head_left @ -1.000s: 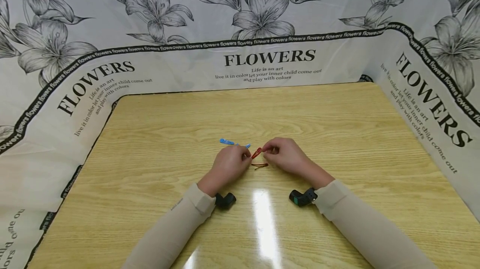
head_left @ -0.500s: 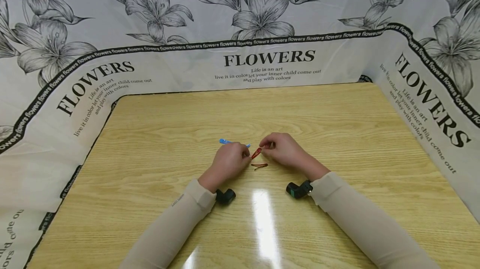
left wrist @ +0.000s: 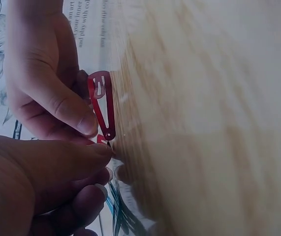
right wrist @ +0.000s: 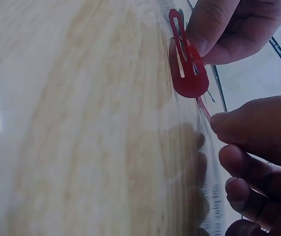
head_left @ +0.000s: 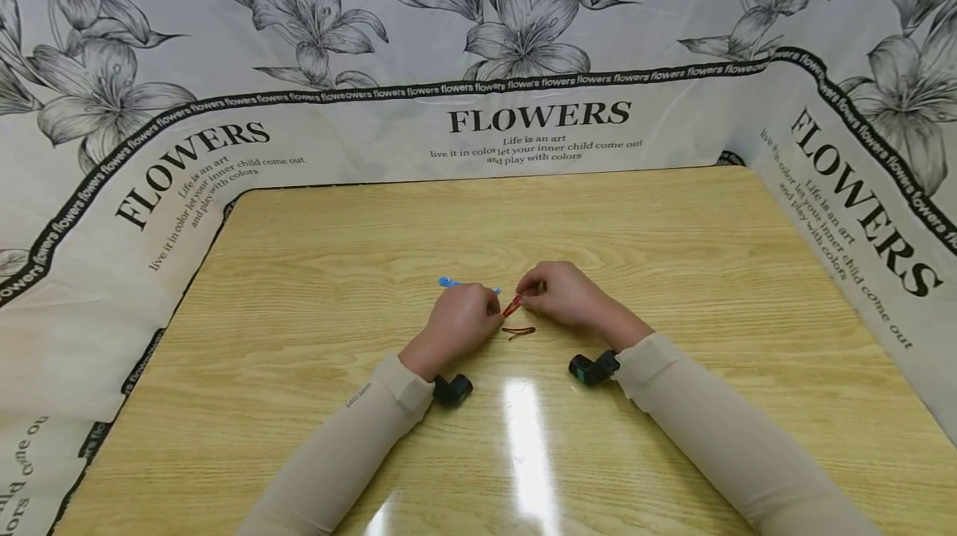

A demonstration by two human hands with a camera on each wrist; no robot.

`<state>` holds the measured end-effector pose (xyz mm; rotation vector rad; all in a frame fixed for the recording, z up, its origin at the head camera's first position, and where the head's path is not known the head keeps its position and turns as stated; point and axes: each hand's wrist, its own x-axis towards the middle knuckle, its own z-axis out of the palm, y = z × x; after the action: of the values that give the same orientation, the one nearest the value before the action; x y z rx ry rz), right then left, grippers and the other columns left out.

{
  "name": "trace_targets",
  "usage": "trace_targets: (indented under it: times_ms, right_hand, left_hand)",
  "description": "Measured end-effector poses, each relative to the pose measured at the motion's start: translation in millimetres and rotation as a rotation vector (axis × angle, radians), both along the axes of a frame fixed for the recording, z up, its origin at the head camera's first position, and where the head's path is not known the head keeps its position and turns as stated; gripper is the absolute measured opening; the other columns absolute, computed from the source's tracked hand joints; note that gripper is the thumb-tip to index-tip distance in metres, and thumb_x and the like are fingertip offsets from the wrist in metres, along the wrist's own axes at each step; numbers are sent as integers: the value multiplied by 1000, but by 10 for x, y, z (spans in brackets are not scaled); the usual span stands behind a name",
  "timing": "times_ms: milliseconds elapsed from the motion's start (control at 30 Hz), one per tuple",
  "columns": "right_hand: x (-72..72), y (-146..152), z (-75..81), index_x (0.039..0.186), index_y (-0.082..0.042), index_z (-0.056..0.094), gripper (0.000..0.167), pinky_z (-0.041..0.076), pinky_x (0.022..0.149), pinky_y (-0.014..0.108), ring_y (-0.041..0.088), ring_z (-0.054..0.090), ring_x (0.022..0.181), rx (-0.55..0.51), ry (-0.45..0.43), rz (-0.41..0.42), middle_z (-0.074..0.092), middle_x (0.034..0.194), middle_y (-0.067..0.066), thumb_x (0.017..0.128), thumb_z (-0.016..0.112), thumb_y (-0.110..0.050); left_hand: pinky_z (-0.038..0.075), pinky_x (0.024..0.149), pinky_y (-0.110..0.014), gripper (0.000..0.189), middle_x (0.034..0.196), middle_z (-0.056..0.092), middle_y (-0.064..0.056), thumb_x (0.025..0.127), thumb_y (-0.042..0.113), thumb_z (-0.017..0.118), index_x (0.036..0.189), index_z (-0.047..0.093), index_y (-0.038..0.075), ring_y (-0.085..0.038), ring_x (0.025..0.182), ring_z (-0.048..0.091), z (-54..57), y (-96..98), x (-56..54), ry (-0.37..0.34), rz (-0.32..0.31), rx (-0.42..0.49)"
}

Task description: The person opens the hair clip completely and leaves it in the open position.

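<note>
A red snap hair clip (head_left: 512,306) slants between the two hands in the head view. My left hand (head_left: 462,320) pinches its lower, narrow end, and the fingertips of my right hand (head_left: 564,293) pinch the upper, wider end. Nearer my body, a second red snap hair clip (head_left: 519,331) lies on the table with its two parts sprung apart. That nearer clip stands large before the left hand (left wrist: 46,182) in the left wrist view. In the right wrist view the held clip is mostly hidden behind it, and the right hand (right wrist: 258,132) touches thin red edges.
Beyond the left hand lies a blue hair clip (head_left: 449,282), partly covered by that hand. More blue (head_left: 497,291) shows past the left knuckles. The glossy wood-grain table (head_left: 359,220) has a flower-print cloth (head_left: 359,137) standing round its back and sides.
My right hand has moved a little left and away from my body, its fingertips closing onto the red clip's wide end. The left hand and the nearer red clip have stayed almost still.
</note>
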<state>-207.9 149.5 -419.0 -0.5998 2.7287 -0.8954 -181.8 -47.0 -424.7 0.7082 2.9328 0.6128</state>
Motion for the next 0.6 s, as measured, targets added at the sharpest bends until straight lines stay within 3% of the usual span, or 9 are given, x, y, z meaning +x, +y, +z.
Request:
trace_targets:
  times_ms: [600]
  right_hand:
    - [-25, 6, -30, 93, -11, 74, 9, 48, 73, 32, 14, 60, 80, 10, -1, 18, 70, 87, 1, 85, 71, -16]
  left_hand:
    - [46, 58, -27, 16, 74, 68, 3, 90, 21, 67, 76, 73, 14, -11, 64, 59, 34, 21, 11, -28, 7, -24]
